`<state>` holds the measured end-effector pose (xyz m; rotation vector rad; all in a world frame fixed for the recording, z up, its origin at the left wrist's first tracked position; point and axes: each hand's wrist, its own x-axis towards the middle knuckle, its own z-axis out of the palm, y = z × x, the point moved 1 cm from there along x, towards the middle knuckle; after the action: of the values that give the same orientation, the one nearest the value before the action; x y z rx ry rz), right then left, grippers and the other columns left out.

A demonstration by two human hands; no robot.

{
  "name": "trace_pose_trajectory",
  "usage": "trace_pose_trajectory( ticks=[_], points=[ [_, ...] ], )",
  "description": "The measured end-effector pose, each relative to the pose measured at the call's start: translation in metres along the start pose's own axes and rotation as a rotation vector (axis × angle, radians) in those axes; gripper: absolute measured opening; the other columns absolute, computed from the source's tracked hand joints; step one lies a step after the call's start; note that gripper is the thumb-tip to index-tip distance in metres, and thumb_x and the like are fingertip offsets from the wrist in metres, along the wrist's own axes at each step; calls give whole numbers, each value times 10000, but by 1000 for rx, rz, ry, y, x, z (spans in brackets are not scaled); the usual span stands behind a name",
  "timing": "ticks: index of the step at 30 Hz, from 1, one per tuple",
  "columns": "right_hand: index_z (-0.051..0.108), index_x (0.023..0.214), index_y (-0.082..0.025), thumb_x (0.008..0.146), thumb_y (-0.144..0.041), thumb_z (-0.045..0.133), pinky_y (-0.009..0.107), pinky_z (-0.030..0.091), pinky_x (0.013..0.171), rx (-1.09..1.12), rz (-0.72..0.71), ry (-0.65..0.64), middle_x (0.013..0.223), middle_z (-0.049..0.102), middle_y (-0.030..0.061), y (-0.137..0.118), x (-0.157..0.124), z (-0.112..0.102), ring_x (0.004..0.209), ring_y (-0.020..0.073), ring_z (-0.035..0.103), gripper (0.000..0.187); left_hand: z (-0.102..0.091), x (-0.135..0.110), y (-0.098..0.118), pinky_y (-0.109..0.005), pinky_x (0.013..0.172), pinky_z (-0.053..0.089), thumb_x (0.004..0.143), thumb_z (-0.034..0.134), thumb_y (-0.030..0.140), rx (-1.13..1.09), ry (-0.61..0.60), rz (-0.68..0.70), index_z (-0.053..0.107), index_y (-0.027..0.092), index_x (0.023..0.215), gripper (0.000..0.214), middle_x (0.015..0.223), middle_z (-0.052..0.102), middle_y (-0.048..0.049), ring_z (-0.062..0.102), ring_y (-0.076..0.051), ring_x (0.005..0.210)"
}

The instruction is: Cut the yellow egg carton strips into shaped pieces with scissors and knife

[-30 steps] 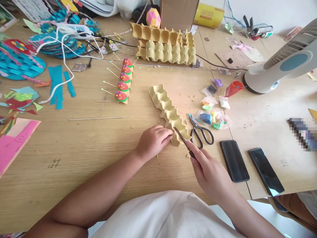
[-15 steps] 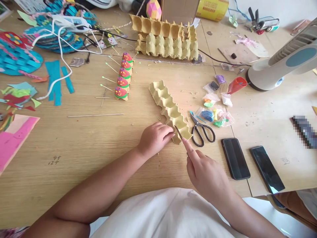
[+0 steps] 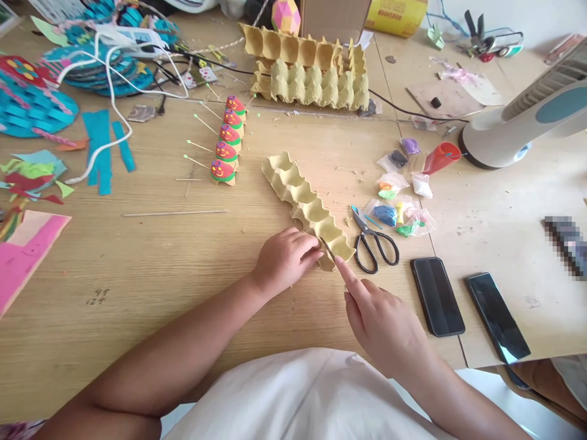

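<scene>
Hands meet at the near end of a long egg tray strip (image 3: 298,192). The strip lies slanted on the desk (image 3: 137,263), running from the middle down toward the person. The left hand (image 3: 284,260) is curled over the near end of the strip. Its grip is closed on the cardboard and presses it down. The right hand (image 3: 385,321) has its grip closed around a thin blade (image 3: 326,247), with the pointing finger (image 3: 348,276) laid straight along the top. Only the front part of the blade shows, and the rest is hidden inside the hand. The blade tip touches the last cup of the strip, just beside the left hand. Black scissors (image 3: 373,244) lie just to the right of the strip, with their blades a little apart. Past the scissors sit little bags of coloured clay (image 3: 397,205) and a red cup (image 3: 440,157). A dark phone (image 3: 437,296) and a second dark phone (image 3: 498,316) lie flat near the right edge of the desk, side by side but not touching. A white fan (image 3: 527,122) is at the far right. At the back of the desk more egg trays (image 3: 312,76) are piled up. To the left of the strip is a row of painted egg cups (image 3: 227,143), red with green bands, with thin pins sticking out. A long thin stick (image 3: 174,213) lies near them. Small cardboard crumbs lie around the hands.
</scene>
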<state>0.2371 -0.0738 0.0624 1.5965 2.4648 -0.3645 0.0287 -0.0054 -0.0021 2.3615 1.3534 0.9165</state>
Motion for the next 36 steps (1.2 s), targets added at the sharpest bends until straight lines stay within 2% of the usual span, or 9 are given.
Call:
trace_pose_trajectory(
  ticks=[12, 23, 30, 36],
  points=[
    [209, 1611, -267, 984, -190, 385, 264, 373, 484, -61, -55, 18, 736, 631, -1, 3, -3, -1, 563, 159, 617, 656, -2, -4, 0, -327, 716, 458, 956, 608, 279, -8, -17, 6, 614, 200, 861, 123, 832, 699, -26, 592, -188, 792],
    [213, 1614, -269, 1028, -259, 362, 261, 390, 499, 10, -48, -70, 756, 663, 8, 5, 4, -8, 592, 166, 642, 605, 2, -2, 1, -319, 689, 442, 956, 595, 233, -64, -28, 1, 563, 193, 805, 159, 771, 634, -19, 554, -178, 752],
    [216, 1614, -275, 1002, -228, 395, 261, 372, 477, -51, -47, -53, 735, 655, 3, 3, 1, -6, 573, 160, 629, 639, 2, -3, 1, -308, 669, 425, 933, 622, 215, -107, -20, -53, 554, 194, 780, 168, 751, 604, -9, 541, -170, 737],
    [208, 1616, -258, 1013, -221, 347, 270, 391, 503, -29, -29, -84, 761, 670, 15, 1, 8, -4, 608, 174, 648, 620, 4, -3, 2, -310, 670, 412, 941, 609, 208, -103, -31, -50, 537, 193, 779, 178, 754, 600, -11, 533, -174, 737]
  ],
)
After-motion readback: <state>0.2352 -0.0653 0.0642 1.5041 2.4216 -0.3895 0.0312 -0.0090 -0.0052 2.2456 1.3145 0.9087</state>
